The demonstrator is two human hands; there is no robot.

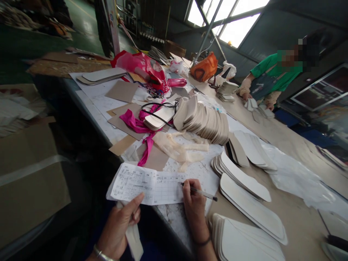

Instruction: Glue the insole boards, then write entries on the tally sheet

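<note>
A small notebook [136,185] lies open at the near edge of the table, its left page full of handwriting and its right page a printed grid with a little writing at the top. My left hand [122,221] grips the notebook's lower left side, thumb on the page. Below that hand hangs a pale strip [134,241]; whether the fingers hold it too I cannot tell. My right hand [194,203] is closed around a pen [202,192], whose tip is at the top of the right page.
Stacks of white rounded boards [244,175] lie to the right, with a fanned row of beige pieces [203,119] behind. Pink cloth [136,121], a red bag [141,67] and an orange bag [205,67] sit farther back. A co-worker [272,79] handles pieces across the table.
</note>
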